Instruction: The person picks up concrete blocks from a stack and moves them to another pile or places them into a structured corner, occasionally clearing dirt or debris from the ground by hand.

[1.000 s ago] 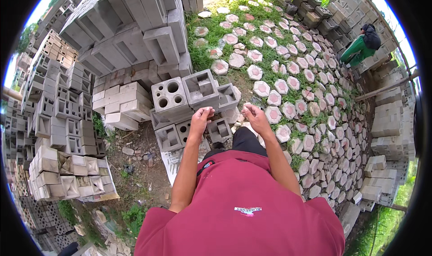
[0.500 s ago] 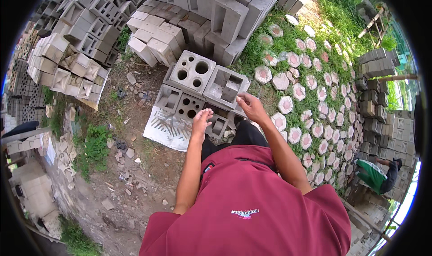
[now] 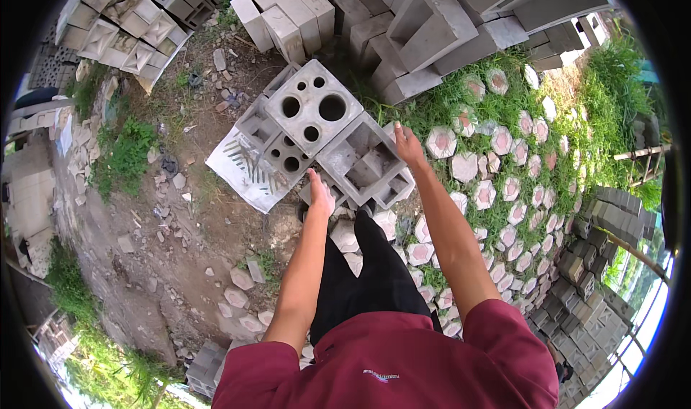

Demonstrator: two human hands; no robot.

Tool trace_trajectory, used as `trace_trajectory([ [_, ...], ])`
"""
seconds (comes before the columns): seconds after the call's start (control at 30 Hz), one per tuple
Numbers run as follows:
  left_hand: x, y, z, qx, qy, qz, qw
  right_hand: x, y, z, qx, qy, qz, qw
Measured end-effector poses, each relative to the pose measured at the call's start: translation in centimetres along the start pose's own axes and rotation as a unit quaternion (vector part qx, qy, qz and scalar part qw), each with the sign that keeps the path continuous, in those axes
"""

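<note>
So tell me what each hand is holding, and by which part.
Both hands are on the square grey hollow block: the left hand at its near left corner, the right hand on its right edge. Whether either grip is closed cannot be told.

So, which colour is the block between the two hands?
Plain grey concrete, the square-holed block, seen best in the head view.

I see no packages, signs or screens around me; only a small pale logo patch [image 3: 381, 375] sits on my maroon shirt [image 3: 403, 366], bottom centre.
</note>
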State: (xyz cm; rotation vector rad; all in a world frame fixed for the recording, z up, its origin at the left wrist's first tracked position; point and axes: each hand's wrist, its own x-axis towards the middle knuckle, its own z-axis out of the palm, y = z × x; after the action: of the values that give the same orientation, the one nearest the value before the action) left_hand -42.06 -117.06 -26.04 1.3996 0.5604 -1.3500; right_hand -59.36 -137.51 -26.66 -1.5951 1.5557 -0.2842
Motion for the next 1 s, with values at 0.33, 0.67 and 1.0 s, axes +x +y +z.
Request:
trace_trajectory([
  [0.33, 7.4, -4.4, 0.1, -0.138, -0.058, 0.077, 0.986, 6.2, 2.1, 4.0, 0.069, -0.325, 0.04, 0.942],
  [0.67, -0.9, -6.3, 1.4, -0.204, 0.001, 0.102, 0.974, -1.6, -4.3, -0.6, 0.132, -0.36, 0.12, 0.916],
  [1.0, -20.1, -7.4, -8.5, -0.345, 0.028, 0.084, 0.935, -17.6, -10.0, -2.6, 0.189, -0.448, 0.197, 0.851],
])
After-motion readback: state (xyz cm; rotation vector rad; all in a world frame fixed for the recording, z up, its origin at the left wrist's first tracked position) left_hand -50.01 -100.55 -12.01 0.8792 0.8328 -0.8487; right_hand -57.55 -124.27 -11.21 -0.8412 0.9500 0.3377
